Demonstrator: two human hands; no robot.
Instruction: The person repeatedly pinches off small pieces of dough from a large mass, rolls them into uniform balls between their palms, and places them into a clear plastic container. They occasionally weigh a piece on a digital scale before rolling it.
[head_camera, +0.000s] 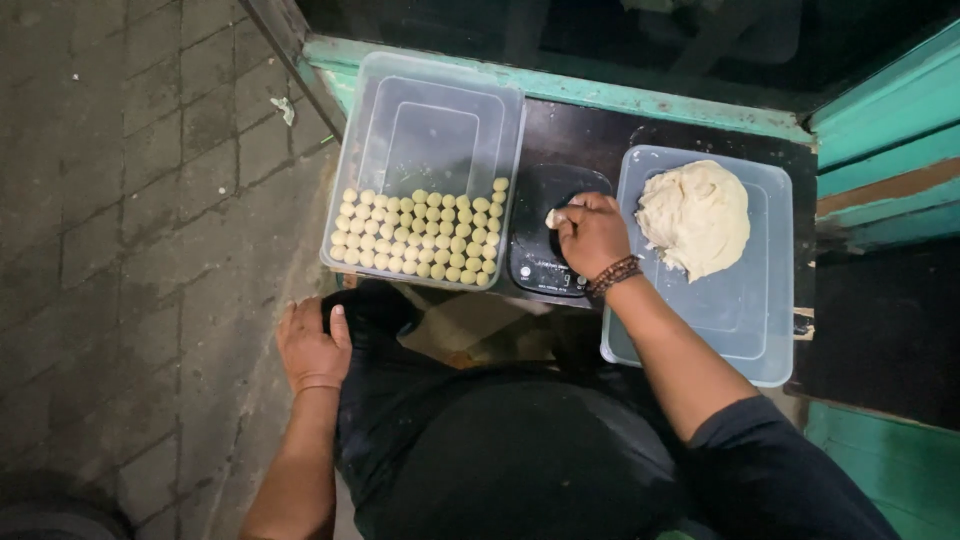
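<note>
Head view: the right hand (592, 232) is closed around a small piece of dough (556, 217), pinched at the fingertips and held just over the black kitchen scale (545, 232) on the dark desk (585, 135). The left hand (312, 347) lies open and flat on the person's knee, holding nothing. To the right of the scale, a clear plastic lid (745, 300) carries the large dough mass (694, 217). To the left, a clear plastic container (430, 120) holds rows of small dough balls (418, 236) filling its near half; the far half is bare.

The step in hand looks like weighing one portion. The next move likely calls for setting the piece squarely on the scale's platform, reading it, then rolling it and adding it to the rows without disturbing the balls.
</note>
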